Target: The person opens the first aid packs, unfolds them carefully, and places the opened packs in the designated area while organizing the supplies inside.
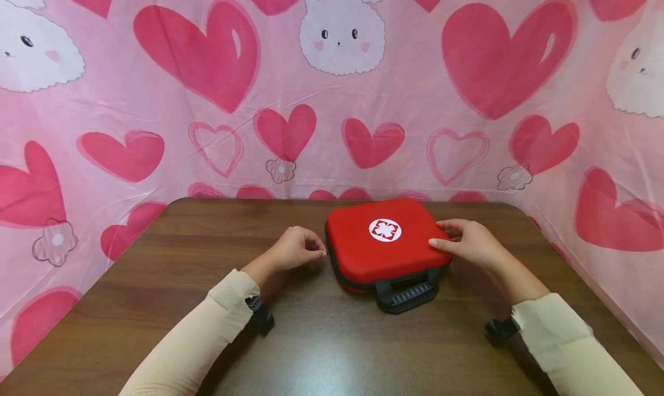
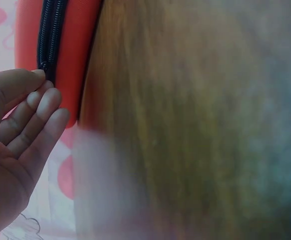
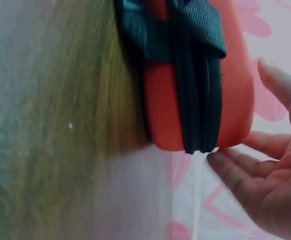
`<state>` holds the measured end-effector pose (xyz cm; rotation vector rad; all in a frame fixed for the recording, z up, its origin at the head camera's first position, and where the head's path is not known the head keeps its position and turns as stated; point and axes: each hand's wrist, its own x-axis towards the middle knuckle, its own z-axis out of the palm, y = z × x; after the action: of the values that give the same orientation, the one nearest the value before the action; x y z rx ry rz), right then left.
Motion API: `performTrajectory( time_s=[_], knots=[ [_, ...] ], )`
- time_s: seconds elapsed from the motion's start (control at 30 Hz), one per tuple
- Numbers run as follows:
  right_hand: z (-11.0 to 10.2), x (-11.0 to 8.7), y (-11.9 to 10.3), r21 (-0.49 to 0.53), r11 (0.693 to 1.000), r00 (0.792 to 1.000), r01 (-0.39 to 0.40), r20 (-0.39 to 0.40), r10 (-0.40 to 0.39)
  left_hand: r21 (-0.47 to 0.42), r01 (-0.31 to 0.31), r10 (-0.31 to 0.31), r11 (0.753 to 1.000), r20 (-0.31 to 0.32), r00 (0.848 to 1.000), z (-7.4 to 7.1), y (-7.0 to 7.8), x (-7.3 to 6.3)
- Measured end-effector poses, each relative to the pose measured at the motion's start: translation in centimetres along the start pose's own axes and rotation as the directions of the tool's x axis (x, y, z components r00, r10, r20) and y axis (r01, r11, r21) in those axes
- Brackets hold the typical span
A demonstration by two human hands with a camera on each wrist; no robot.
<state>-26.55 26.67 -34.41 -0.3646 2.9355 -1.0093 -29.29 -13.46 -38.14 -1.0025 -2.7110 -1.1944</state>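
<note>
A red first aid case (image 1: 358, 252) with a white round emblem lies flat on the wooden table, its black carry handle (image 1: 410, 297) toward me. At the case's left side, my left hand (image 1: 292, 249) pinches the zipper pull between thumb and forefinger. The left wrist view shows the black zipper (image 2: 52, 30) running up from those fingertips; the pull itself is mostly hidden. My right hand (image 1: 469, 241) holds the case's right end, thumb on the lid and fingers against the side. In the right wrist view, the black zipper band (image 3: 198, 100) passes behind the handle.
The brown table (image 1: 233, 223) reaches back to a pink cloth backdrop (image 1: 321, 148) printed with hearts and rabbits. A black wrist camera sits on each forearm, one on the left (image 1: 261, 317) and one on the right (image 1: 502, 330).
</note>
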Motion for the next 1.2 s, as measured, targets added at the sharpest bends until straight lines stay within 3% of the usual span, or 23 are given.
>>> performTrajectory(
  time_s=[0.3, 0.63, 0.93, 1.2],
  knots=[
    [0.6, -0.3, -0.4, -0.052, 0.998, 0.998, 0.026, 0.051, -0.024, -0.003, -0.055, 0.055, 0.998, 0.016, 0.998, 0.9, 1.0, -0.6],
    [0.7, -0.3, -0.3, -0.025, 0.999, 0.997, 0.043, 0.060, -0.041, 0.057, -0.034, 0.035, 0.998, -0.013, 0.999, 0.2, 0.6, -0.4],
    [0.7, -0.4, 0.0, -0.016, 0.998, 0.997, 0.057, 0.051, -0.056, 0.070, 0.072, -0.064, 0.995, -0.102, 0.993, -0.9, -1.3, 0.8],
    [0.4, -0.3, 0.1, 0.003, 0.997, 0.995, 0.078, 0.056, -0.078, 0.027, 0.173, -0.169, 0.985, -0.111, 0.979, -1.6, -1.8, 1.6]
  ],
)
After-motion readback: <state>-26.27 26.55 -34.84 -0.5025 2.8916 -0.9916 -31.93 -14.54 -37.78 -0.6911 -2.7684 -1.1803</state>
